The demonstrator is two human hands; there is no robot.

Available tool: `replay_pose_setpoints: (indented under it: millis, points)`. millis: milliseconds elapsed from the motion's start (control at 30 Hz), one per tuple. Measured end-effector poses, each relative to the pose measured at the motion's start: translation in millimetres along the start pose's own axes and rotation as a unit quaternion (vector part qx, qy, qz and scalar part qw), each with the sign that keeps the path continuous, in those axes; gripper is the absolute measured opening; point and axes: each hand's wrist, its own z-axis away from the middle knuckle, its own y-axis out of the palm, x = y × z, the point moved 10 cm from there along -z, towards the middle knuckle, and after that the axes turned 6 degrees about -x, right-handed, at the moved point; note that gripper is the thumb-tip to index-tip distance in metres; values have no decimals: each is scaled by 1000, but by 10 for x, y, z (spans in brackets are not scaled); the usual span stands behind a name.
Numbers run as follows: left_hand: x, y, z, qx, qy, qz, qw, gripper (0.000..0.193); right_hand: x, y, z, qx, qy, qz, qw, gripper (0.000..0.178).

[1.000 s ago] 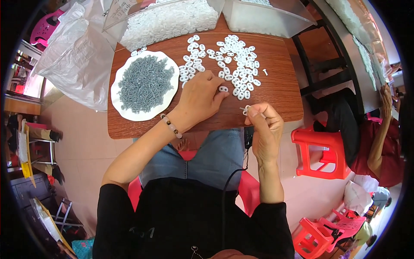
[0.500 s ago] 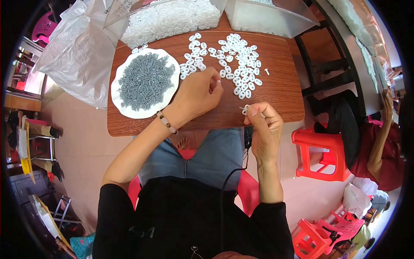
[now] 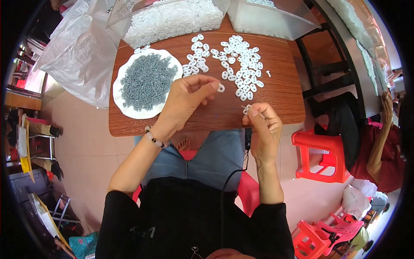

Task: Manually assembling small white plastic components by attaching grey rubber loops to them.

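Pinched between the thumb and fingertips of my left hand (image 3: 189, 97) is a small white oval plastic piece (image 3: 221, 88), held just above the table. My right hand (image 3: 265, 121), near the table's front edge, grips another white two-holed piece (image 3: 247, 108); a thin pin-like part sticks out of it toward the left. The two pieces are apart. Beyond my hands lie loose white two-holed pieces (image 3: 246, 69), some in a smaller group (image 3: 198, 56) to the left. A scalloped white plate (image 3: 117, 93) left of my left hand holds a heap of small grey screw-like pieces (image 3: 146, 82).
Two clear bins, the left one (image 3: 172, 26) full of white pieces and the right one (image 3: 271, 23), stand at the table's (image 3: 202, 118) far edge. A small white T-shaped part (image 3: 268, 74) lies at right. Red stools (image 3: 321, 157) and a seated person are on the right; a white plastic bag (image 3: 73, 56) hangs left.
My left hand has drawn back slightly from the smaller group and turned, and a white piece now shows at its fingertips. My right hand has barely moved and keeps its hold.
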Motion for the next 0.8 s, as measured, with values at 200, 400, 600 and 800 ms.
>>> replay_pose_setpoints:
  millis: [200,400,600,800]
  points:
    - [277,176,329,39,-125,90,987,21,-125,124,36,38,38,-25,998,12]
    - [216,255,469,71,-39,44,996,23,-233,215,65,74,72,-48,994,12]
    - [194,184,555,57,-19,24,998,23,-252,250,101,80,85,-41,992,12]
    - [299,179,653,74,-88,50,992,25,-263,322,143,95,90,-42,991,11]
